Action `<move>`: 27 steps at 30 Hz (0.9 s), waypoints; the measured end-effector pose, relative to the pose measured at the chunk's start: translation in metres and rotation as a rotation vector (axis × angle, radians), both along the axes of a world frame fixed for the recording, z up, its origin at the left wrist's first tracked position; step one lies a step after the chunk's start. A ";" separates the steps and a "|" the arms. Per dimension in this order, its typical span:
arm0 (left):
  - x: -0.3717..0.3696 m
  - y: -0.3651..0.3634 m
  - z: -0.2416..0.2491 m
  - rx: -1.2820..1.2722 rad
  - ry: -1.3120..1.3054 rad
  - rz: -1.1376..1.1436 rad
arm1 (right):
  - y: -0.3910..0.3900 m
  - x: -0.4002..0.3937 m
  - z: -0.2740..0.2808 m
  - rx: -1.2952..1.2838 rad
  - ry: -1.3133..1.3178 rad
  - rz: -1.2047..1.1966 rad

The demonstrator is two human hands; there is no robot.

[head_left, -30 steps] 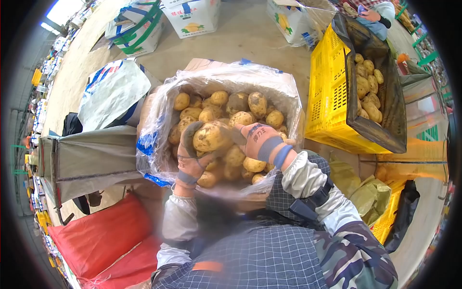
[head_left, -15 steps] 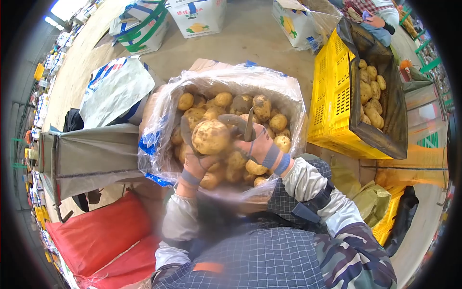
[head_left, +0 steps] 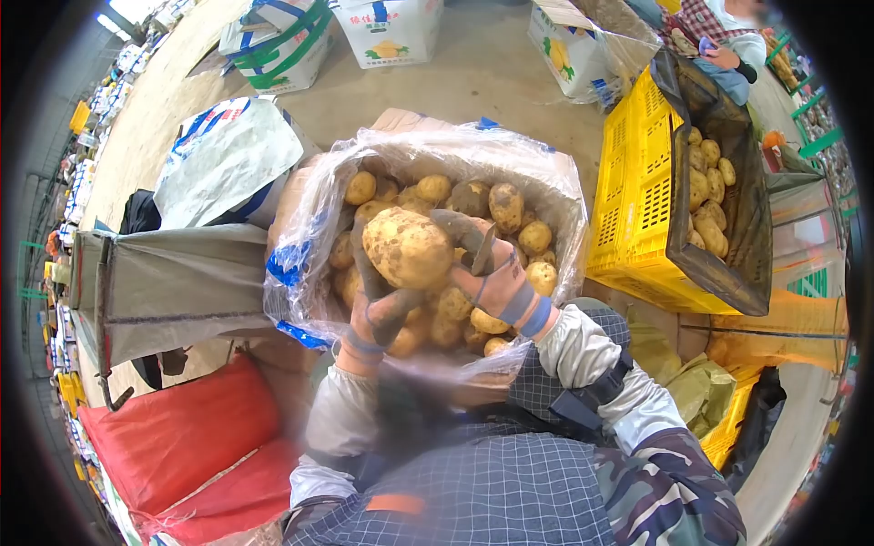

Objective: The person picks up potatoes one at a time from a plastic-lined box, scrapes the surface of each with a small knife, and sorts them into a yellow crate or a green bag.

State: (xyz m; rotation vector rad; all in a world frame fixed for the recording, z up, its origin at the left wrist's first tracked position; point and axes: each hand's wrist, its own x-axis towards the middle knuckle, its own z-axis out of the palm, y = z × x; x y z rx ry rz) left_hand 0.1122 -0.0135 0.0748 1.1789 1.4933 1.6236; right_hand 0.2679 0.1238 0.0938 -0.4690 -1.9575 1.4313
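A large potato (head_left: 409, 248) with brown specks is held up over the box. My left hand (head_left: 375, 314), in a glove with dark-coated fingers, grips it from the left and below. My right hand (head_left: 499, 282), gloved alike, has its curled fingers at the potato's upper right side. Its thumb lies near the potato's right edge. Beneath both hands, several potatoes (head_left: 534, 237), some smeared with dark soil, fill a cardboard box lined with clear plastic film (head_left: 555, 182). The hands and the held potato hide part of the pile.
A yellow crate (head_left: 633, 173) with a dark liner and more potatoes stands at right. Grey fabric panel (head_left: 182, 282) and red sack (head_left: 182, 437) lie left. White cartons (head_left: 387, 32) stand ahead. Another person's hand (head_left: 724, 57) shows at top right.
The held potato has come slightly up and looks larger, turned to show a longer side. Both hands stay around it. The whole view has shifted a little.
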 end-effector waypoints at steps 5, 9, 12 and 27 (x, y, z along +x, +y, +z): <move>-0.005 -0.001 -0.004 -0.082 -0.050 -0.033 | 0.003 0.004 0.001 0.091 -0.204 0.003; 0.002 0.006 0.009 -0.009 -0.220 -0.016 | 0.005 -0.002 -0.004 0.396 -0.849 -0.028; 0.003 0.007 0.000 -0.037 -0.074 0.024 | 0.003 -0.001 -0.002 0.557 -1.028 0.084; -0.001 0.007 0.016 -0.166 -0.467 -0.133 | 0.010 0.009 -0.043 0.086 -0.643 -0.034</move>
